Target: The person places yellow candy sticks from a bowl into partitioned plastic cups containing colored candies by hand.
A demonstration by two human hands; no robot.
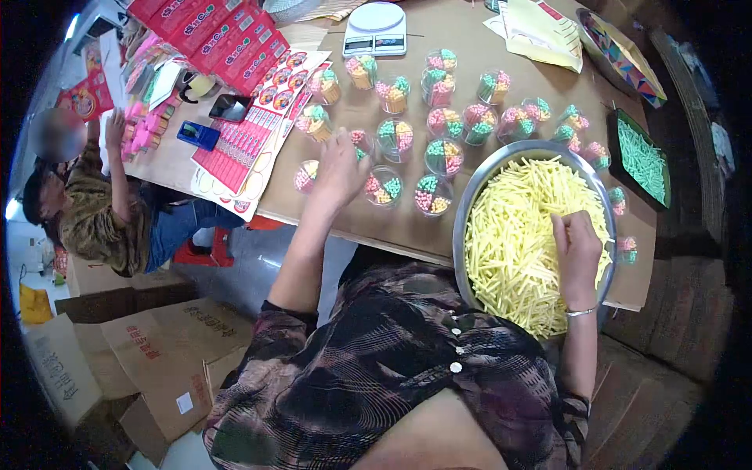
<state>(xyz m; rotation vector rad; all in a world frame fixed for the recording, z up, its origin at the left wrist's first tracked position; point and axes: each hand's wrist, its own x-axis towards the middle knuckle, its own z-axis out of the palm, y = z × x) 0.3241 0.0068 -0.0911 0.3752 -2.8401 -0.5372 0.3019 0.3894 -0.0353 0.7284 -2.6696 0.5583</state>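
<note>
My left hand [339,168] is over a clear cup [360,146] of coloured sticks, its fingers bent and pressed together around the near side of the cup's rim; what they grip is hidden. Inside a large steel bowl [465,258] lie many pale yellow sticks [509,235]. Over the bowl's right part, my right hand [578,243] has its fingers closed downward at the sticks, and what is between them cannot be made out. Several clear cups with pink, green and yellow sticks, such as one cup [444,157], stand between the two hands and behind them.
A white scale [376,30] stands at the back. On the right is a black tray [665,188] of mint-green sticks. Red packets [211,35], a phone [231,107] and a blue device [197,135] lie at left. Another person [102,211] sits on the left; cardboard boxes [157,352] stand below.
</note>
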